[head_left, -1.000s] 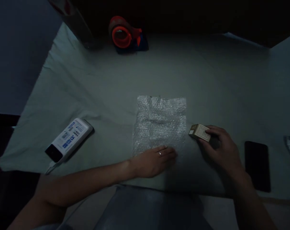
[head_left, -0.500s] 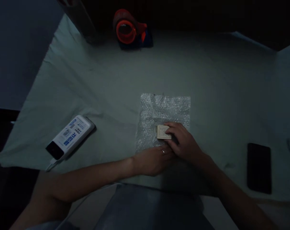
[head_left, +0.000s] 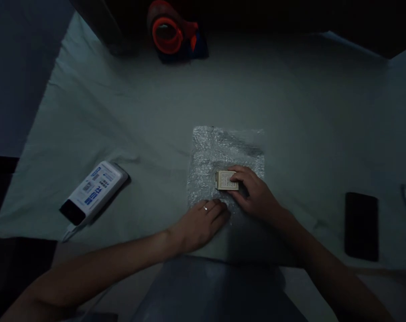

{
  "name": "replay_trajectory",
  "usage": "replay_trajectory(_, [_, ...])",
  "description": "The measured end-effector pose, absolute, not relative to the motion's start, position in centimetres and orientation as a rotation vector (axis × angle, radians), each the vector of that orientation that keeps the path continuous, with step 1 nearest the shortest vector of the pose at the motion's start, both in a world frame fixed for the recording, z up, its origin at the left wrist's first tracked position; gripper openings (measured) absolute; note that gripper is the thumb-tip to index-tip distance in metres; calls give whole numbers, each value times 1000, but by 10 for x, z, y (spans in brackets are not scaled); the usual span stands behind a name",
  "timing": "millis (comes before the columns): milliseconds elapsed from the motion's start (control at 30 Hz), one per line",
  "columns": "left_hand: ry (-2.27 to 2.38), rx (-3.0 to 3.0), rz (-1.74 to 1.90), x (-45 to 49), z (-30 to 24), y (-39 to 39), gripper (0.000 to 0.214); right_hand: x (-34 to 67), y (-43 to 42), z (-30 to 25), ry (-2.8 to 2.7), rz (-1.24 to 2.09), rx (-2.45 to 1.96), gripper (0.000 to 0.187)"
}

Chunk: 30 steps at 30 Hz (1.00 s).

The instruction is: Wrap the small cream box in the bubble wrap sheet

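Observation:
A small cream-coloured box (head_left: 226, 180) with printed text lies on a sheet of bubble wrap (head_left: 205, 156). My right hand (head_left: 253, 191) grips the box from its right side, fingers over the far edge and thumb at the near one. On the near left part of the sheet, my left hand (head_left: 203, 226) rests palm down, wearing a ring. Its fingers lie over the wrap, slightly bent, and its thumb is hidden.
A pale green cloth (head_left: 149, 125) covers the table. At the back stands a red tape dispenser (head_left: 167, 36). A white power bank (head_left: 95, 190) with a cable lies left, and a black phone (head_left: 361, 226) lies right. The light is dim.
My left hand has drawn back to the left, away from my right hand and the box. My right hand keeps its hold on the box. The whole view has shifted slightly.

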<state>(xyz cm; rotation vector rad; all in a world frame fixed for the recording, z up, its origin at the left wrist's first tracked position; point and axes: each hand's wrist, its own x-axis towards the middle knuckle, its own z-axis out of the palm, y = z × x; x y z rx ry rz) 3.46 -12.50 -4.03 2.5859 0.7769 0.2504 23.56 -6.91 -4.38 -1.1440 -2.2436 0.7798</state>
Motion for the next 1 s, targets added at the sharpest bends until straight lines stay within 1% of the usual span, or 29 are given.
replay_trajectory(100, [794,2605,293,34,-44,-125,24,237,-70,-44,-2224,757,-1130,24])
replay_trajectory(233, [849,2558,346,35,-38,-119,19,245,-74,-38,-2146,657,-1157,37])
replay_trajectory(367, [897,2495,377,35,-29,-115,18,249,-74,-34,-2178,746,-1151,47])
replay_trajectory(500, [900,2501,328,36,-30,-117,16,245,-70,-36,-2245,789,-1170,49])
replay_trajectory(633, [869,2524,305,37,-34,-120,14,244,-67,-40,-2274,764,-1160,48])
replay_trajectory(733, [882,2498,299,36,-29,-118,16,248,-69,-34,-2273,710,-1151,52])
replay_trajectory(800, [912,2486,288,34,-20,-114,18,252,-75,-21,-2236,662,-1168,49])
replay_trajectory(833, [928,2485,282,34,-14,-110,19,254,-78,-12,-2216,655,-1182,45])
replay_trajectory(867, [941,2479,264,33,-8,-105,20,255,-81,-2,-2246,712,-1165,39])
replay_trajectory(933, [955,2467,235,33,6,-93,21,256,-87,15,-2395,955,-1134,37])
replay_trajectory(967, [954,2433,207,33,13,-86,21,256,-87,22,-2446,979,-1190,33])
replay_trajectory(1000, [953,2407,179,32,19,-79,21,255,-86,25,-2475,956,-1251,24])
